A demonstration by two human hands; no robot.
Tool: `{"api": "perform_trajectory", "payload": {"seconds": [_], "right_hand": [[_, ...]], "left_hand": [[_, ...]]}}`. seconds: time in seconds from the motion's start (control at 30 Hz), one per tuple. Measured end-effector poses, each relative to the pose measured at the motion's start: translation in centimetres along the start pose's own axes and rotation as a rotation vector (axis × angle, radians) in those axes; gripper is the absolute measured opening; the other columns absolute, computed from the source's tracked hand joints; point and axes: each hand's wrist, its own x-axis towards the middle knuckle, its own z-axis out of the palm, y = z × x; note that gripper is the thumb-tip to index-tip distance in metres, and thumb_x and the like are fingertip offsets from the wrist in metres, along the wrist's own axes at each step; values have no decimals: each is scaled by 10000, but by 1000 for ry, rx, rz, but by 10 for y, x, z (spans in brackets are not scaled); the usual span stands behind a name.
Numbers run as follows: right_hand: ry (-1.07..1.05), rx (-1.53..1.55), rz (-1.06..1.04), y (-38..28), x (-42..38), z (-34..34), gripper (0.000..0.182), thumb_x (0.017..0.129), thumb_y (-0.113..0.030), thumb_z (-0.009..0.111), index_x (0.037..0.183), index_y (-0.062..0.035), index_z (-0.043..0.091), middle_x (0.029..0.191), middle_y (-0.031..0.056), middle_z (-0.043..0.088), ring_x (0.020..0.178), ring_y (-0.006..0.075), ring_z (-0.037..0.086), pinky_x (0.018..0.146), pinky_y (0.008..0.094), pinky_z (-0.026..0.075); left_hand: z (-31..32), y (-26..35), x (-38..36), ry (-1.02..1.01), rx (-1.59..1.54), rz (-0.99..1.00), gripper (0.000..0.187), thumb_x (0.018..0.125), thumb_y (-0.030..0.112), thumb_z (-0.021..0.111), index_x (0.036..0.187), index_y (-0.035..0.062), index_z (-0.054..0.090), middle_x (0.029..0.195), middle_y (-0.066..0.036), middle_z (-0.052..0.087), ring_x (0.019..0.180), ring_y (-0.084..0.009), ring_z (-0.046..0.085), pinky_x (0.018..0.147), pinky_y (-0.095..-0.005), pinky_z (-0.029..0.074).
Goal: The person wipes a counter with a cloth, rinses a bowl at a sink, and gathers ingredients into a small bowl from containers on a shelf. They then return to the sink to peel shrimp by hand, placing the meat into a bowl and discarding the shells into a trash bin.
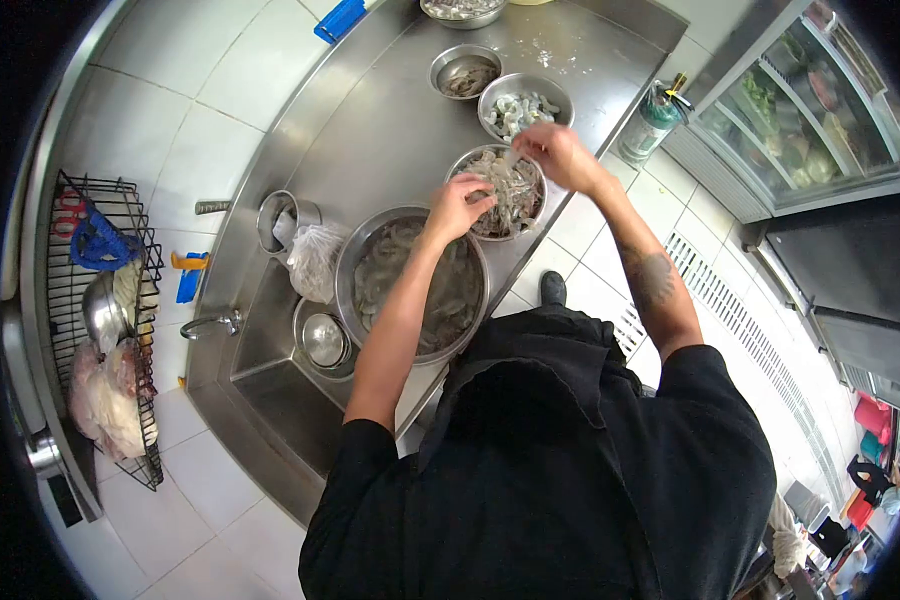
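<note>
My left hand [459, 208] is over the left side of a metal bowl of shrimp shells [510, 205], its fingers curled; what they hold, if anything, is too small to tell. My right hand [558, 156] is above the bowl's upper right edge, fingers pinched on something pale and blurred. Just beyond is a bowl of peeled shrimp [520, 108], and past it a smaller bowl [466, 76] with a few dark shrimp in liquid. A large pot [344, 272] full of grey shrimp in water stands under my left forearm.
Left of the pot are a plastic bag [315, 262], a metal container [288, 215] and strainers [324, 340] by the sink [290, 400]. A faucet [213, 325] rises behind. A green cylinder [652, 125] stands beyond the counter's right edge.
</note>
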Motion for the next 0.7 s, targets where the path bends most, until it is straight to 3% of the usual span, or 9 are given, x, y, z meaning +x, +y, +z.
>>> {"api": "perform_trajectory", "payload": {"seconds": [0.13,0.17,0.2,0.27,0.3,0.33,0.4,0.47,0.7], "right_hand": [[149,5,257,25,18,-17,193,857,-143,653,1016,-37,673,846,176,688,768,332,682,690,398,531],[155,-151,340,49,13,-10,200,847,-180,656,994,-47,685,834,184,687,781,334,686,698,405,533],[157,-305,422,70,6,1,212,837,-216,660,973,-57,698,823,191,686,793,337,689,705,411,536],[-23,-285,589,80,-18,24,267,784,-292,629,857,-51,718,870,235,679,836,410,661,743,466,538],[-95,-274,623,90,-36,43,290,792,-318,635,841,-44,717,860,222,686,832,392,670,754,463,538],[-188,-285,617,86,-51,56,338,823,-362,649,922,-47,722,829,208,688,762,360,682,724,429,543],[-193,200,903,55,-67,61,252,813,-202,648,832,48,657,708,151,659,581,207,659,588,332,539],[-58,481,959,53,-80,72,221,796,-149,635,792,72,645,658,135,632,591,159,646,548,303,529],[-9,538,916,94,-131,77,283,808,-179,630,827,103,649,677,130,630,604,200,625,586,353,530]], "left_hand": [[-6,9,7,-51,152,135,329,842,222,733,1143,94,695,1303,-189,570,960,-170,634,830,-306,515],[-14,20,6,-37,77,113,303,860,238,716,1124,91,701,1194,-174,641,912,-169,654,787,-297,521],[-22,25,6,-40,72,124,303,860,238,716,1124,91,701,1194,-174,641,912,-169,654,787,-297,521],[-38,32,3,-7,-61,-62,280,873,234,704,1106,79,705,1018,-129,703,830,-158,668,717,-286,519],[-45,40,-1,39,-73,-133,238,868,182,687,1046,25,701,857,-117,715,753,-133,652,702,-277,508],[-48,32,-6,27,-74,-126,238,868,182,687,1046,25,701,857,-117,715,753,-133,652,702,-277,508],[-54,7,-14,130,-221,-159,229,883,163,681,1047,2,692,876,-80,712,737,-117,651,680,-262,508],[-62,0,-27,148,-282,-180,222,893,156,675,1045,-4,689,872,-61,708,735,-112,651,667,-251,502],[-66,8,-87,285,-260,-405,216,926,187,647,1044,10,685,919,-35,694,790,-104,656,649,-224,481]]}}
